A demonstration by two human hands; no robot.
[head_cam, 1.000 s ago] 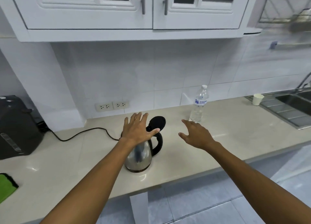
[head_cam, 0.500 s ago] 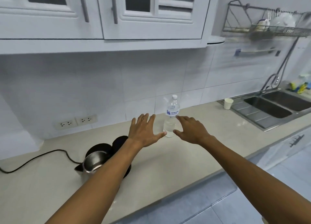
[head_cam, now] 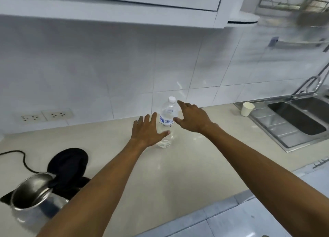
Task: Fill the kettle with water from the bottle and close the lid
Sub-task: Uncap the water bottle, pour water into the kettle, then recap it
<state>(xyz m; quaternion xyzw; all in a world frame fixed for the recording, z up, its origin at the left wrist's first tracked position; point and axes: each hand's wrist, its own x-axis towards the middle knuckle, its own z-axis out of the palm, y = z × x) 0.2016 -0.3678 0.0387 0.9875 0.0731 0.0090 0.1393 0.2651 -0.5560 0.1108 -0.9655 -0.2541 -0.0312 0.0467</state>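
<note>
The bottle (head_cam: 166, 124) stands upright, cap on, mid-table (head_cam: 187, 165) near the tiled wall, with bare table all round it out to the front edge. The kettle (head_cam: 35, 199) sits at its 8 o'clock, well apart, lid (head_cam: 68, 163) flipped open. The left hand (head_cam: 148, 131), fingers spread wide, flanks the bottle at 9 o'clock; whether the thumb touches is unclear. The right hand (head_cam: 193, 118), fingers wide, is at 3 o'clock, holding nothing. The sink (head_cam: 299, 119) lies far at 3 o'clock.

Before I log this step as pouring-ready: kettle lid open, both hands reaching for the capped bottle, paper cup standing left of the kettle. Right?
Not quite. The head view shows the paper cup far right, beside the sink. The kettle lid is open; the left hand and right hand flank the capped bottle.
</note>
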